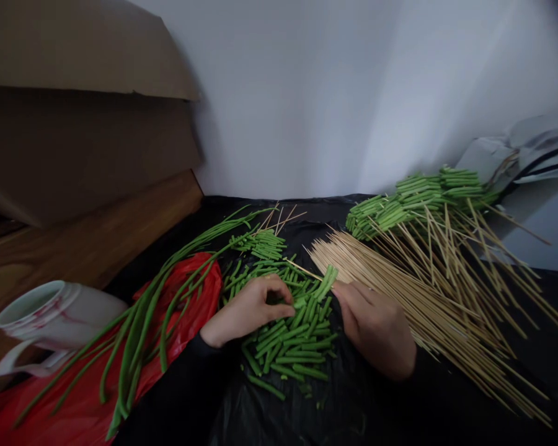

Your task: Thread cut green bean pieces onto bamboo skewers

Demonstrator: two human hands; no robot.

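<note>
My right hand (374, 325) is closed around a thin bamboo skewer (304, 269), its tip pointing up and to the left. A few cut long bean pieces (327, 282) are threaded side by side on the skewer, close to my fingers. Over the loose pile of cut long beans (302, 347), my left hand (255, 303) is curled with thumb and fingertips pinched at a bean piece (301, 302); the fingers partly hide it. To the right of my right hand lies a thick bundle of bare skewers (400, 279).
Filled skewers of beans (413, 201) are stacked at the back right, with a smaller group (265, 244) behind the pile. Whole long beans (139, 334) lie across a red plastic bag (181, 285) on the left. A white pitcher (74, 319) lies tilted beside a cardboard box (84, 136).
</note>
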